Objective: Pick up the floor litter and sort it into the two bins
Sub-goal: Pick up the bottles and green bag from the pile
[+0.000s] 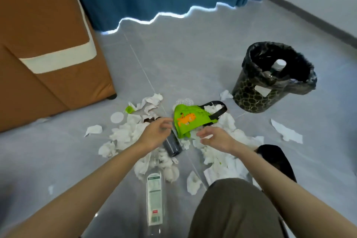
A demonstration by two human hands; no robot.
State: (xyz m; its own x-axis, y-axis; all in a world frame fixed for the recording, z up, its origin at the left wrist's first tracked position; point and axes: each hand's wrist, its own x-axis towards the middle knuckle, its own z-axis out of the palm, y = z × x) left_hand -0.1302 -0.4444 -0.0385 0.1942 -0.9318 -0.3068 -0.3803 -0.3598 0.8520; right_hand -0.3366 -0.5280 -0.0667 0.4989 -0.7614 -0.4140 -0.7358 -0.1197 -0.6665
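L hand (pixel 156 133) and R hand (pixel 214 138) hover over the tissue pile (pixel 125 133), each grip loose and empty, beside the green tiger bag (pixel 189 120). Under L hand lies a dark cylinder (pixel 172 146). The black-lined bin (pixel 249 92) stands apart.

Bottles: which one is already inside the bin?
The white-capped bottle in the black-lined bin; the labelled clear bottle and the dark bottle lie on the floor.
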